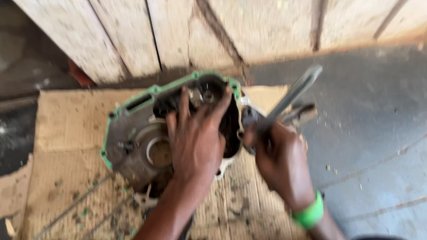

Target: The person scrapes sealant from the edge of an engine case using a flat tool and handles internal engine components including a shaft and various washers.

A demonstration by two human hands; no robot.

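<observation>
1. Left hand (195, 138) spread flat, fingers pressing the engine casing (138, 133), which lies on cardboard (66, 120) under the palm.
2. Right hand (278, 158) clenched around a metal wrench (291, 95), just right of the casing's green-gasketed rim.
3. Green wristband (310, 213) behind the right hand.

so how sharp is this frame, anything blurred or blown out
Head view: soft all over with motion blur, worst on the metal tool in the right hand; the left hand on the engine casing is also smeared. Daylight is even, and the pale wooden planks at the top look slightly washed out.
</observation>
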